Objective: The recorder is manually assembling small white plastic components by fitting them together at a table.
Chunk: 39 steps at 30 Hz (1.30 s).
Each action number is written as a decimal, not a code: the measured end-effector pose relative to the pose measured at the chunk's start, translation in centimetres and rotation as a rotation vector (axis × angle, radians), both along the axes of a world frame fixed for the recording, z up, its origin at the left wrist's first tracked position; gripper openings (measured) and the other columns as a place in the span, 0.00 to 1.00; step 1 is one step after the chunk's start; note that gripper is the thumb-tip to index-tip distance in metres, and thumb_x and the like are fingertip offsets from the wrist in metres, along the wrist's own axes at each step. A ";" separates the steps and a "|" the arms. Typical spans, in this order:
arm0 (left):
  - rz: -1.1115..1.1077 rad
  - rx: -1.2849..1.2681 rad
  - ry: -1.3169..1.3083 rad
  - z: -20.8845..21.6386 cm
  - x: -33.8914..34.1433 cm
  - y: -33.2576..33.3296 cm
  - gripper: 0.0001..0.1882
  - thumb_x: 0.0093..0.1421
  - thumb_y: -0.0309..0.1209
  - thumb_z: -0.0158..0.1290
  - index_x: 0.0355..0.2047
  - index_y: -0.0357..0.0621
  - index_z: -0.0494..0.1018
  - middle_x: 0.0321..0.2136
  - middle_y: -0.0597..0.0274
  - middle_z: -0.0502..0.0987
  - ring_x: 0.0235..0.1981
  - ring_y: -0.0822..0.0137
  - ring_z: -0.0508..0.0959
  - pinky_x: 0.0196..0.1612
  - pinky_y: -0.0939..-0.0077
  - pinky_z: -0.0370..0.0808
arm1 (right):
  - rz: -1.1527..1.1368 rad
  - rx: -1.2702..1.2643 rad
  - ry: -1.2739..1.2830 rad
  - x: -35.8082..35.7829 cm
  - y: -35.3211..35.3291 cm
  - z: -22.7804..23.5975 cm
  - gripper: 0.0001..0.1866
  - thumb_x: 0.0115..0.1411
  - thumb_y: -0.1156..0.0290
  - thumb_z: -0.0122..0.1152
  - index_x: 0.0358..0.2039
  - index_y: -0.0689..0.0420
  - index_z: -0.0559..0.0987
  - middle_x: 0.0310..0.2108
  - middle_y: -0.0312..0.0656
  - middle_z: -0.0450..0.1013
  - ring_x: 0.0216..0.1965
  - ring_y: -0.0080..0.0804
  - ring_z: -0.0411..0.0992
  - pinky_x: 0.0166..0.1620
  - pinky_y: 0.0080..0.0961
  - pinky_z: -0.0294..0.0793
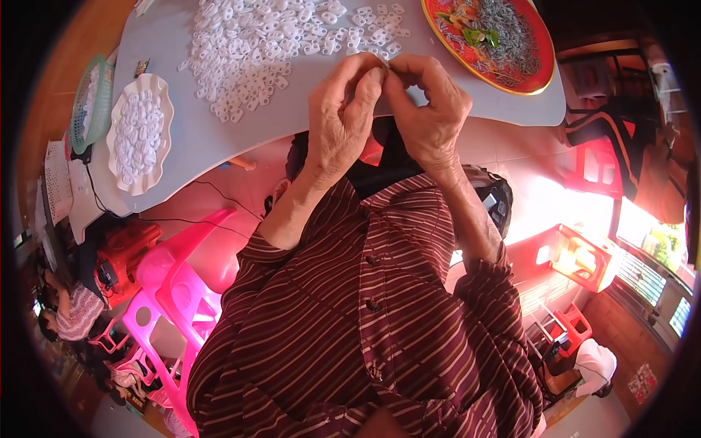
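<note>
Head view: left hand [342, 120] and right hand [431, 109] pinch one small white part [385, 66] between fingertips above the near table [219, 139] edge; seemingly light, stiff, best gripped by its rim.

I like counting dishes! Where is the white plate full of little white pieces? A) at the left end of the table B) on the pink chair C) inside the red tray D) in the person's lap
A: the white plate sits at the left end of the table, beside a green basket, far from the red tray.
</note>
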<state>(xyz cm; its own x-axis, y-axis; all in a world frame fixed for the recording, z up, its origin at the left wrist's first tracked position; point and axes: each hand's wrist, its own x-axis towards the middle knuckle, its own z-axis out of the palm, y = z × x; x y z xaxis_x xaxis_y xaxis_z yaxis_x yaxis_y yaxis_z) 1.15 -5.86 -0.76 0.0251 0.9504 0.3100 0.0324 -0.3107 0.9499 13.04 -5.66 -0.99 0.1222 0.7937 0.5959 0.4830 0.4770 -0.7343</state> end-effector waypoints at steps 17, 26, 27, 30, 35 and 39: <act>-0.036 -0.030 0.022 -0.4 -1.1 1.4 0.11 0.62 0.33 0.49 0.37 0.37 0.69 0.22 0.71 0.68 0.22 0.84 0.64 0.24 0.88 0.64 | 0.007 0.007 0.025 -1.3 0.1 0.2 0.09 0.48 0.83 0.58 0.32 0.61 0.77 0.29 0.43 0.74 0.26 0.33 0.75 0.30 0.23 0.74; -0.049 -0.054 -0.028 0.3 -1.4 2.0 0.08 0.61 0.31 0.50 0.34 0.38 0.70 0.22 0.71 0.71 0.23 0.84 0.67 0.25 0.88 0.66 | 0.040 0.032 0.035 -1.2 0.3 0.4 0.09 0.48 0.84 0.57 0.32 0.62 0.76 0.29 0.45 0.74 0.29 0.36 0.75 0.32 0.25 0.74; -0.046 -0.104 -0.058 0.6 -1.4 2.1 0.08 0.61 0.31 0.49 0.33 0.38 0.71 0.22 0.71 0.72 0.23 0.83 0.68 0.26 0.87 0.67 | 0.046 0.035 0.034 -1.2 0.3 0.4 0.09 0.48 0.84 0.57 0.32 0.62 0.76 0.29 0.45 0.74 0.29 0.37 0.75 0.33 0.26 0.74; -0.096 -0.151 -0.139 0.5 -1.5 2.5 0.08 0.61 0.31 0.49 0.30 0.37 0.71 0.22 0.70 0.73 0.24 0.82 0.69 0.29 0.86 0.68 | 0.043 0.055 0.023 -1.3 0.6 0.6 0.10 0.48 0.83 0.57 0.32 0.61 0.76 0.29 0.44 0.74 0.29 0.37 0.75 0.33 0.26 0.74; -0.133 -0.182 -0.268 0.4 -1.7 2.6 0.08 0.61 0.30 0.47 0.28 0.38 0.71 0.22 0.70 0.73 0.27 0.80 0.70 0.33 0.85 0.68 | 0.042 0.083 -0.008 -1.3 0.8 0.7 0.10 0.47 0.83 0.58 0.33 0.61 0.76 0.30 0.44 0.74 0.30 0.36 0.75 0.33 0.25 0.75; -0.220 -0.203 -0.311 0.5 -2.3 2.8 0.08 0.60 0.29 0.46 0.26 0.39 0.70 0.22 0.69 0.72 0.27 0.80 0.69 0.32 0.85 0.67 | 0.072 0.113 -0.030 -1.3 0.7 1.2 0.11 0.46 0.84 0.59 0.32 0.60 0.77 0.30 0.44 0.74 0.30 0.36 0.75 0.33 0.24 0.75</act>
